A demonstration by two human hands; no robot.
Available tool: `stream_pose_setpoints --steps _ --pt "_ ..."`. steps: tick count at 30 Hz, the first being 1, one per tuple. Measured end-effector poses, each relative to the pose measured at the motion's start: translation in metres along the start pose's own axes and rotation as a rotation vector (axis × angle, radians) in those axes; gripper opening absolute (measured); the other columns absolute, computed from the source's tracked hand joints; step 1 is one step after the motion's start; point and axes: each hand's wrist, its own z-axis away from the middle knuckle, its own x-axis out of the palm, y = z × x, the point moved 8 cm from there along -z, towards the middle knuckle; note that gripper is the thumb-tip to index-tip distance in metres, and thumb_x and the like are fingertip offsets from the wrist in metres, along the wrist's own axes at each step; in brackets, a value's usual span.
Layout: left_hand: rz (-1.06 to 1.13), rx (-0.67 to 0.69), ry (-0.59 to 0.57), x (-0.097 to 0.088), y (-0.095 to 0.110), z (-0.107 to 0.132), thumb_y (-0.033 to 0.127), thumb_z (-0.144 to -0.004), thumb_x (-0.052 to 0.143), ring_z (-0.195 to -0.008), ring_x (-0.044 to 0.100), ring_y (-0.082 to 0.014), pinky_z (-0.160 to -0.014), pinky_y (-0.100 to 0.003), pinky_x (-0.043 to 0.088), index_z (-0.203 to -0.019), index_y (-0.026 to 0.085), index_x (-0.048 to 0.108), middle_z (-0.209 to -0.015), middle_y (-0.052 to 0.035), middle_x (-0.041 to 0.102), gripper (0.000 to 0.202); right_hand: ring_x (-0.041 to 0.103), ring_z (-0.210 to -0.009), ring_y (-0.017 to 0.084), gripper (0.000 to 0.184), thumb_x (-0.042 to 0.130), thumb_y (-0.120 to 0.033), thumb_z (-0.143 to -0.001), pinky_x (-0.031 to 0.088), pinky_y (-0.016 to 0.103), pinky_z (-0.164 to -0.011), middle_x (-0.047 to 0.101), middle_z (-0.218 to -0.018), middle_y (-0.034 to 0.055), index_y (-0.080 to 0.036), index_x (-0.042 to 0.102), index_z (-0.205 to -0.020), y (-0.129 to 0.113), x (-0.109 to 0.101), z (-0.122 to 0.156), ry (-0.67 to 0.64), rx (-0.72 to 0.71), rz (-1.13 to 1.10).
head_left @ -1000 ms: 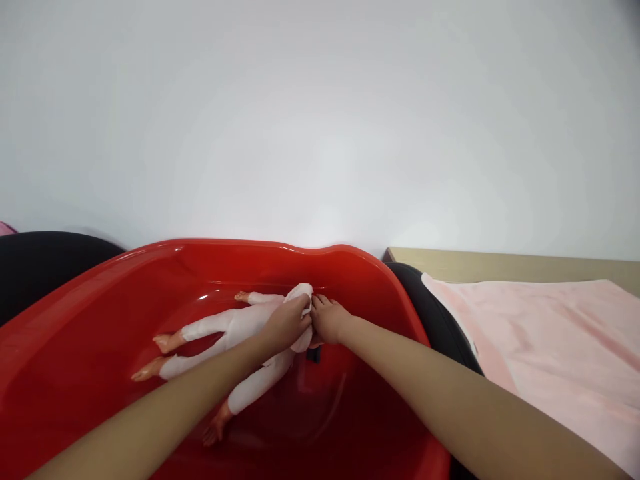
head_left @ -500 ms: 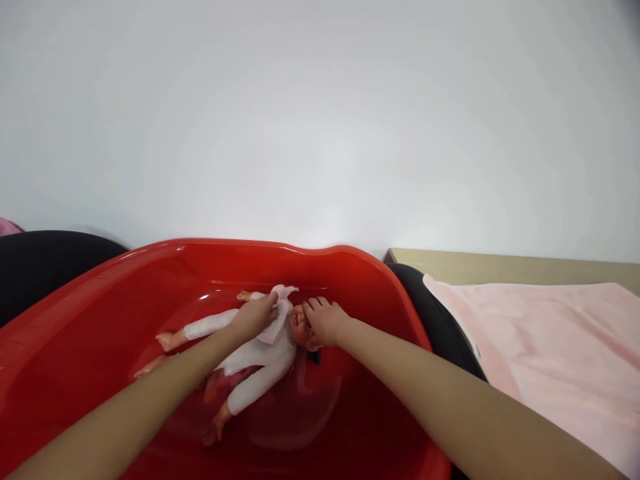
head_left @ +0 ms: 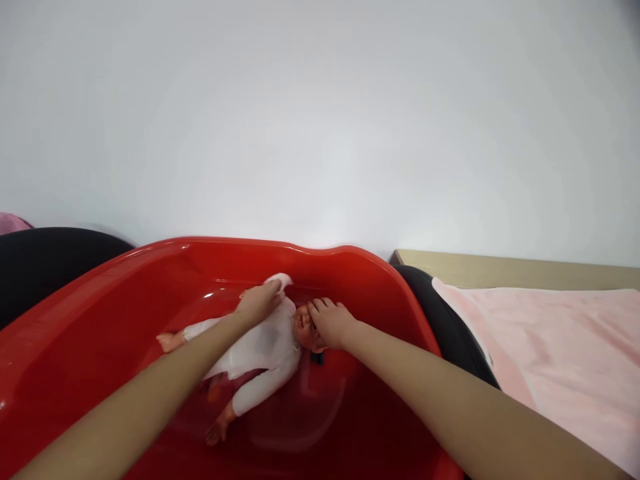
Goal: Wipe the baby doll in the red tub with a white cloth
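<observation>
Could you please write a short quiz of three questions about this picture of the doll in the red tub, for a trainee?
1. True or false: the doll lies inside the red tub.
2. Which hand rests on the doll's head? A) left hand B) right hand C) neither
3. Fill in: on the right side of the tub, a ____ towel is spread out.

Key
1. True; it lies on its back on the tub floor.
2. B; the right hand covers the head, while the left hand holds a small white cloth above the doll's chest.
3. Pink.
</observation>
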Motion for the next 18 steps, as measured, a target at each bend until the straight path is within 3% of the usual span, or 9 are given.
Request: stream_pose_setpoints --steps 2,4,6,10,12,15,18 --pt "0.024 0.069 -0.021 0.017 0.035 -0.012 0.034 -0.118 0.051 -0.119 0.077 -0.0300 -0.093 -0.036 0.050 -0.141 0.020 0.068 -0.137 -0.0147 0.079 0.032 0.044 -0.168 0.041 0.110 0.099 -0.034 -0.089 0.046 0.061 -0.136 0.045 -0.183 0.0245 -0.013 0.041 -0.180 0.000 0.000 0.001 -0.003 0.000 0.011" --pt "0.027 0.069 -0.045 0.025 0.041 -0.019 0.029 -0.116 0.054 -0.116 0.077 -0.0284 -0.092 -0.036 0.049 -0.136 0.018 0.070 -0.134 -0.0153 0.081 0.028 0.045 -0.168 0.041 0.111 0.098 -0.035 -0.091 0.046 0.060 -0.136 0.045 -0.183 0.0258 -0.010 0.038 -0.181 0.000 -0.001 0.002 -0.008 0.009 0.015" --pt "0.006 -0.007 -0.056 0.023 0.018 -0.022 0.024 -0.114 0.052 -0.112 0.077 -0.0287 -0.091 -0.037 0.050 -0.136 0.015 0.069 -0.133 -0.0195 0.081 0.029 0.046 -0.167 0.041 0.112 0.099 -0.035 -0.090 0.047 0.060 -0.136 0.048 -0.181 0.0259 -0.010 0.039 -0.181 0.000 -0.001 0.002 -0.009 0.012 0.006" --pt "-0.057 -0.151 -0.075 -0.004 -0.057 -0.013 0.023 -0.111 0.050 -0.105 0.077 -0.0313 -0.091 -0.039 0.052 -0.135 0.013 0.065 -0.127 -0.0235 0.081 0.031 0.047 -0.167 0.042 0.110 0.098 -0.035 -0.090 0.048 0.064 -0.134 0.048 -0.181 0.0256 -0.012 0.041 -0.181 -0.002 -0.002 0.001 0.001 -0.008 -0.016" --pt "-0.073 -0.146 -0.071 -0.018 -0.072 -0.006 0.026 -0.111 0.050 -0.107 0.078 -0.0328 -0.092 -0.041 0.053 -0.133 0.015 0.066 -0.128 -0.0232 0.081 0.029 0.047 -0.167 0.042 0.108 0.097 -0.034 -0.091 0.049 0.063 -0.133 0.048 -0.181 0.0258 -0.011 0.042 -0.180 -0.003 -0.002 -0.001 0.015 -0.017 -0.007" --pt "-0.053 -0.070 -0.029 -0.020 -0.054 0.005 0.032 -0.114 0.049 -0.116 0.077 -0.0326 -0.096 -0.041 0.053 -0.133 0.021 0.066 -0.136 -0.0187 0.079 0.028 0.050 -0.165 0.042 0.103 0.095 -0.034 -0.092 0.050 0.060 -0.132 0.050 -0.180 0.0250 -0.012 0.044 -0.179 -0.001 0.000 -0.002 0.041 -0.012 0.014" --pt "-0.016 0.026 -0.022 0.003 -0.014 0.020 0.032 -0.112 0.054 -0.113 0.077 -0.0317 -0.094 -0.039 0.052 -0.135 0.025 0.068 -0.129 -0.0139 0.081 0.028 0.050 -0.164 0.042 0.102 0.094 -0.035 -0.093 0.049 0.061 -0.132 0.049 -0.181 0.0242 -0.016 0.044 -0.179 -0.001 0.002 -0.002 0.045 -0.010 0.014"
